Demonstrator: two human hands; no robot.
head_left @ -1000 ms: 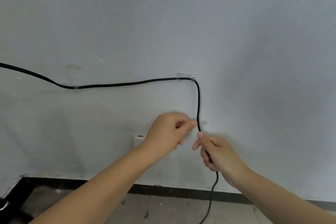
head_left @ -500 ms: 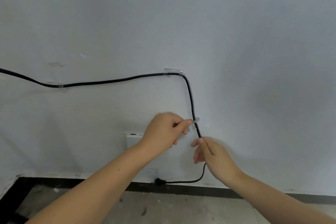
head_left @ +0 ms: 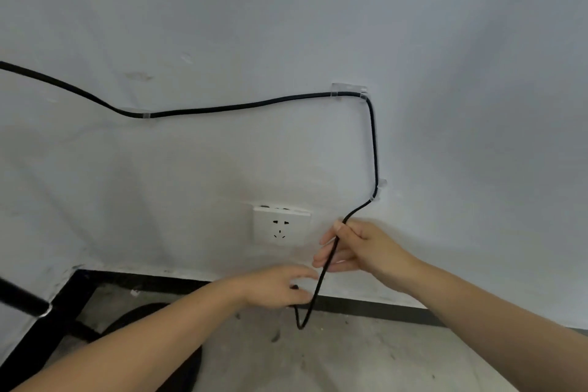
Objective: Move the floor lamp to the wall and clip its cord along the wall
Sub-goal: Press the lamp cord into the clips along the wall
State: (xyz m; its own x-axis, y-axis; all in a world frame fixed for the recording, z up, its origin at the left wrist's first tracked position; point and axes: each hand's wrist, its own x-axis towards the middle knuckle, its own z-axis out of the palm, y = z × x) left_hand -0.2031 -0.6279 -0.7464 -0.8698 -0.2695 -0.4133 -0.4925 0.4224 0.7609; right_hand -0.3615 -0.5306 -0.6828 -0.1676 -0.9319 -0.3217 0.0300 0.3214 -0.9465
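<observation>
The lamp's black cord (head_left: 241, 106) runs along the white wall from the left edge, through a clear clip (head_left: 139, 113), a second clear clip (head_left: 349, 90) at the corner, then down through a third clear clip (head_left: 378, 190). Below that clip my right hand (head_left: 359, 248) pinches the cord between thumb and fingers. The cord hangs in a loop down to the floor and rises into my left hand (head_left: 280, 288), which closes around its end; the plug is mostly hidden there. The lamp's dark round base (head_left: 136, 317) and pole (head_left: 22, 299) show at the lower left.
A white wall socket (head_left: 281, 225) sits just left of my right hand. A black skirting strip (head_left: 366, 307) runs along the wall's foot above a grey concrete floor (head_left: 350, 360).
My left hand has left the third clip and dropped to the cord's end near the floor. My right hand slid down the cord. The view has tilted down, showing the socket and lamp base.
</observation>
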